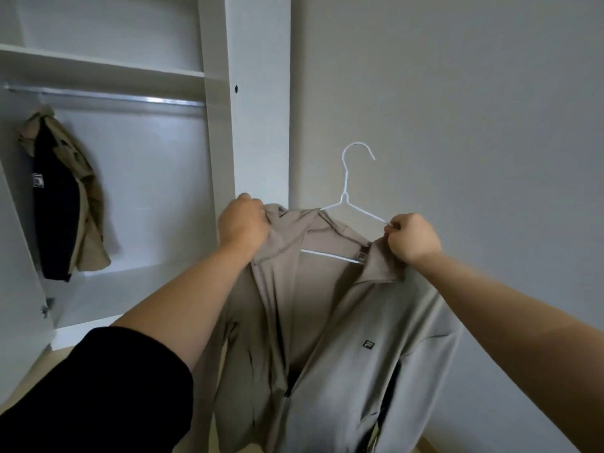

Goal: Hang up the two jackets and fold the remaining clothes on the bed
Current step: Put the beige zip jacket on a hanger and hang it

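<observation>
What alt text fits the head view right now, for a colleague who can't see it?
Two hands fit a beige zip jacket onto a white wire hanger: the left hand grips one shoulder, the right hand pinches the hanger's end and collar. Another jacket hangs in the open white wardrobe at left.

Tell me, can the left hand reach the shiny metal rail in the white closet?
Probably yes. The left hand grips the beige zip-up jacket, but nothing blocks the way to the shiny metal rail.
</observation>
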